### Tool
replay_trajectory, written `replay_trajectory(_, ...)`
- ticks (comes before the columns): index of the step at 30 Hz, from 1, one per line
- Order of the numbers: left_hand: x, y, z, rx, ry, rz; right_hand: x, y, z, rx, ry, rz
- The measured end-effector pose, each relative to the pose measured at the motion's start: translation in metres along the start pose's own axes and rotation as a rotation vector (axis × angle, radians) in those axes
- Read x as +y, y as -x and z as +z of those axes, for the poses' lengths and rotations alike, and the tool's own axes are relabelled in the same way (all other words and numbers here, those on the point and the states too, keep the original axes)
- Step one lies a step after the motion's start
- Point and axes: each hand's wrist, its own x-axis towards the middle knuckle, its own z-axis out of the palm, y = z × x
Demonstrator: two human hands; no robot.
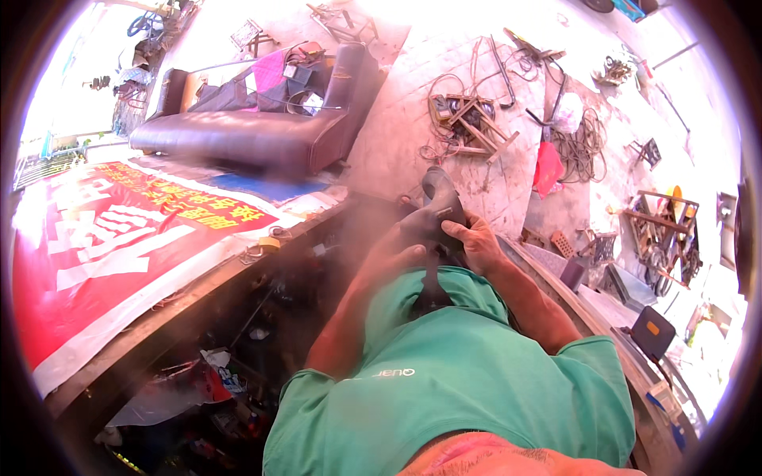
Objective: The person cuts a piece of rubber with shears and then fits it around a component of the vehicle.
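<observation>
In front of my body is a dark curved piece (446, 208) with a rounded, looped upper end; I cannot make out its exact kind. My right hand (475, 239) closes on its right side, the thumb lying across the dark surface. My left hand (403, 244) grips it from the left, with its fingers partly hidden and blurred by haze. A dark strip (431, 287) runs from below the hands onto my green shirt (476, 357).
A table with a red and white printed banner (151, 246) stands left, a tape roll (270, 243) at its edge. Beyond is a brown sofa (238, 139). Ahead on the floor are a wooden stool frame (480, 131), coiled cable (583, 147) and a red bag (548, 168).
</observation>
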Motion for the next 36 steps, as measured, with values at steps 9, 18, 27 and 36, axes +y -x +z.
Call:
replay_trajectory(9,0.023,-0.077,-0.044,0.244,-0.012,-0.068,-0.045,-0.06,0.026,0.036,0.017,0.0)
replay_trajectory(18,0.054,-0.167,-0.06,0.143,-0.087,-0.185,-0.097,-0.126,0.001,0.025,0.106,-0.034)
replay_trajectory(27,0.068,-0.286,-0.079,0.08,-0.032,-0.073,-0.178,-0.212,-0.036,-0.035,0.208,-0.116)
replay_trajectory(36,0.121,-0.377,-0.115,0.093,0.109,-0.076,-0.231,-0.298,-0.046,0.04,0.041,-0.141)
